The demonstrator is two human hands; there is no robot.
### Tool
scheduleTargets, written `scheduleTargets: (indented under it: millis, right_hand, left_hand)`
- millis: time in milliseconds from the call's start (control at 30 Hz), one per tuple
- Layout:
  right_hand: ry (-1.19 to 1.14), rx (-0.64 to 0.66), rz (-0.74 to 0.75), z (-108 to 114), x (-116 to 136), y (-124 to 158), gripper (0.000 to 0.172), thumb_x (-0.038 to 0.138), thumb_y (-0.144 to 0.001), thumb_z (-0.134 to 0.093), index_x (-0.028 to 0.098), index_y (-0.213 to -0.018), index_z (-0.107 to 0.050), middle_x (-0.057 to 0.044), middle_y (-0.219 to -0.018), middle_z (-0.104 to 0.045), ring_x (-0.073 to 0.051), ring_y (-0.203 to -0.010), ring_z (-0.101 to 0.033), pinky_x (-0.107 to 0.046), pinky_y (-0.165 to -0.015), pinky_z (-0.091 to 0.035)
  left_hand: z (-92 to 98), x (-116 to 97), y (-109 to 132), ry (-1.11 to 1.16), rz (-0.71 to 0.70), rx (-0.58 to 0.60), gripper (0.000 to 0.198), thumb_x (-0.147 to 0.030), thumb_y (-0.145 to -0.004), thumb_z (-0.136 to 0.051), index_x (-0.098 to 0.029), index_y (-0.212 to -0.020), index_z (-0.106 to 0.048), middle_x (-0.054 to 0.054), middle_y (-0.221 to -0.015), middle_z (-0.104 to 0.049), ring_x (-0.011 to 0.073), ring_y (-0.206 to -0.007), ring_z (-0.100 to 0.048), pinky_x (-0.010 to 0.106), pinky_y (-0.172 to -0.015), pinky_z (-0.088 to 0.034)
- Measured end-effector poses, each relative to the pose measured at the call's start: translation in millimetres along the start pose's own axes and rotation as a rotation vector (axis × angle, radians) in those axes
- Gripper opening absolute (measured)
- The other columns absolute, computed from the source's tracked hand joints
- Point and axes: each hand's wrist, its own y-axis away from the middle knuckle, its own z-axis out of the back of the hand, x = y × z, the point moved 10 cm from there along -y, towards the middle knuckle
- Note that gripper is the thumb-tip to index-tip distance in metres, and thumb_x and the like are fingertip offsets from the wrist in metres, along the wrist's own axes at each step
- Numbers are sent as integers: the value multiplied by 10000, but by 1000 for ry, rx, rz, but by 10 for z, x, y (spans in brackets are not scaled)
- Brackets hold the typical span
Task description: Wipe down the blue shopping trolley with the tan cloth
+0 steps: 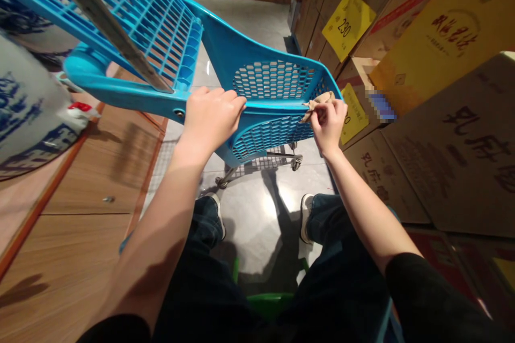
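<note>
- At far left, a white package with blue print (32, 102) is near a wooden cabinet (88, 177). The blue plastic cart (221, 59) stands in front of the person, between that cabinet and the cartons (454, 155) on the right.
- The cart's lattice panel (140, 16) looks like thin moulded plastic, light and somewhat springy; its narrow ribs would probably flex under a hard grip. The metal bar (107, 21) crossing it seems much stiffer, and perhaps slick.
- The left hand (211, 118) is clamped over the cart's upper edge, just right of a bolt (179, 112). That looks a sound place to hold: the edge is smooth and thick enough for the fingers to wrap around.
- Below and to the right, wheels (296, 162) rest on the shiny floor (263, 209), so the cart would likely roll or swivel at a light push; a steadying hold seems worthwhile.
- The perforated side panel (273, 77) appears semi-rigid, unlikely to break, its holes offering extra finger purchase.
- At the cart's right end, the right hand (330, 120), well apart from the left, pinches a tan cloth (323, 98) against the edge. The cloth looks soft, light and crumpled, best taken bunched between thumb and fingers.
</note>
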Motion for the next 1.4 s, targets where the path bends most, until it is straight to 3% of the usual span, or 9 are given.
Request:
scheduleTargets:
  millis: [133,233,433,633,833,1000,1200,1400]
  right_hand:
    - [-8,50,74,-104,208,23,122,276,-988,-552,232,-974,-665,-123,-1041,-607,-306,-1063,-544,-558,-998,-498]
    - [16,99,139,-80,217,-18,146,292,-1001,-559,232,-896,-641,-111,-1030,-627,-286,-1023,-556,-514,-960,-523]
    - [110,90,31,15,-60,-36,125,290,-905,-604,237,-798,-569,-90,-929,-617,-285,-961,-596,-511,-903,-567]
    - [-16,157,112,-121,245,49,173,331,-984,-539,254,-867,-641,-85,-898,-661,-268,-940,-651,-447,-872,-583]
    - [37,121,44,-72,189,2,183,323,-963,-574,245,-813,-645,-80,-856,-646,-268,-900,-644,-434,-840,-578]
    - [-59,201,123,-191,422,57,231,340,-1005,-535,233,-937,-727,-89,-887,-669,-253,-880,-655,-397,-794,-564]
    - [-22,224,79,-126,265,-11,156,309,-963,-591,246,-874,-702,-74,-862,-679,-255,-873,-665,-387,-800,-560]
    - [-125,219,158,-318,686,106,181,271,-1018,-541,238,-934,-697,-114,-988,-727,-256,-955,-695,-393,-853,-578]
  left_hand:
    - [23,0,18,21,-28,-36,382,-299,-1056,-439,-196,-1059,-806,154,-959,-785,391,-1030,-722,546,-869,-491]
    - [23,-10,29,-11,-56,-52,400,-316,-1070,-421,-193,-1056,-802,152,-941,-778,378,-1005,-724,519,-836,-490]
    - [38,-43,31,-52,-87,-78,407,-319,-1070,-410,-196,-1026,-796,147,-923,-782,380,-966,-733,510,-790,-497]
    - [52,-25,35,-1,-83,-115,364,-317,-1052,-442,-240,-1019,-796,126,-925,-792,360,-966,-741,513,-831,-515]
    - [61,-44,30,-48,-92,-127,360,-307,-1057,-439,-265,-988,-791,117,-884,-783,341,-925,-744,493,-744,-514]
    - [53,-46,24,-60,-87,-78,369,-307,-1058,-433,-251,-1019,-796,129,-916,-788,353,-942,-742,501,-758,-512]
    - [44,-11,16,21,-47,-59,382,-320,-1056,-434,-237,-1033,-807,154,-946,-790,402,-997,-735,539,-804,-500]
    - [7,11,14,17,-35,-75,400,-318,-1059,-421,-253,-1032,-814,150,-939,-790,387,-994,-737,534,-819,-491]
